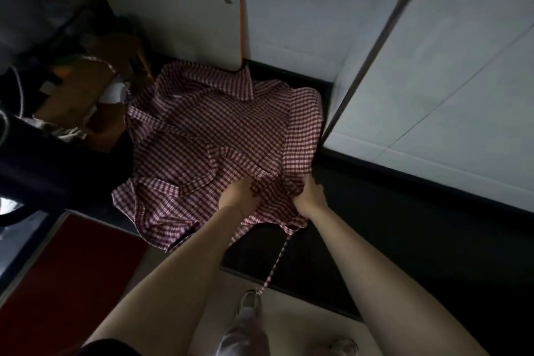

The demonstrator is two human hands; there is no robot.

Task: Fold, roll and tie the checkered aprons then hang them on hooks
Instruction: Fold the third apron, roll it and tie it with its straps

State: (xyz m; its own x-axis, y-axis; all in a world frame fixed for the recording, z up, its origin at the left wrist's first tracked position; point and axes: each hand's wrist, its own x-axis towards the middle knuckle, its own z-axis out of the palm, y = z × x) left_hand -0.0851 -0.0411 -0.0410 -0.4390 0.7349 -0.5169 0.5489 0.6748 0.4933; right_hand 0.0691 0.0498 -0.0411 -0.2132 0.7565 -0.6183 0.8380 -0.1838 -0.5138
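A red-and-white checkered apron (208, 136) lies spread and rumpled over a dark surface (375, 228) in the middle of the head view. My left hand (239, 196) grips a fold of the cloth near its near edge. My right hand (310, 196) pinches the cloth just to the right of it, a short gap between the two hands. A thin checkered strap (277, 263) trails from the apron's near edge down toward my feet.
A white board with an orange rim (185, 9) stands behind the apron. A brown bag with white cloth (95, 95) sits at the left. A pale panel (448, 81) fills the right. A red mat (66, 277) lies at lower left. My shoe (248, 306) is below.
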